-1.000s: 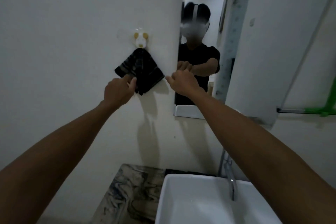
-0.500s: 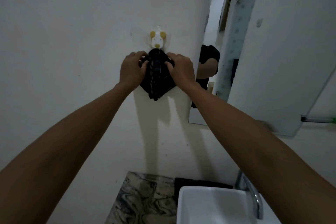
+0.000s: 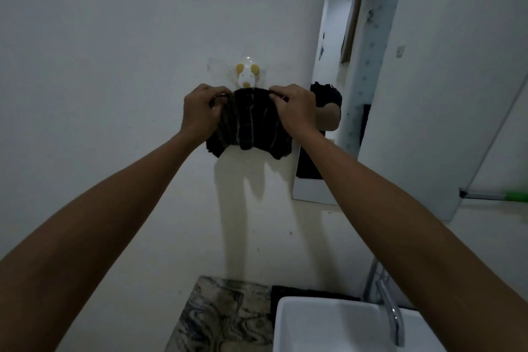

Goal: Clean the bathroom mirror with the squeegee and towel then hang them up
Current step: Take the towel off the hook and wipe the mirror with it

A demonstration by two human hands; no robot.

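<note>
Just below the hook [image 3: 247, 76] on the wall [image 3: 114, 66], both hands grip the top edge of the towel [image 3: 251, 126] and hold it spread between them. The left hand [image 3: 200, 111] pinches the towel's left corner with curled fingers; the right hand [image 3: 295, 108] pinches the right corner the same way. The cloth hangs down from the knuckles, dark with thin pale stripes, its lower hem bunched and uneven. The hook, a small white animal face with yellow ears, sits just above the gap between the hands, close to the towel's top edge; whether the cloth is caught on it cannot be told. Right of the right hand is the mirror [image 3: 400, 94], its edge partly hidden by that forearm. Far right of it, the squeegee [image 3: 494, 196] lies level against the wall. Below the arms are the sink [image 3: 328, 326], the tap [image 3: 393, 314] and a marbled counter [image 3: 223, 317].
</note>
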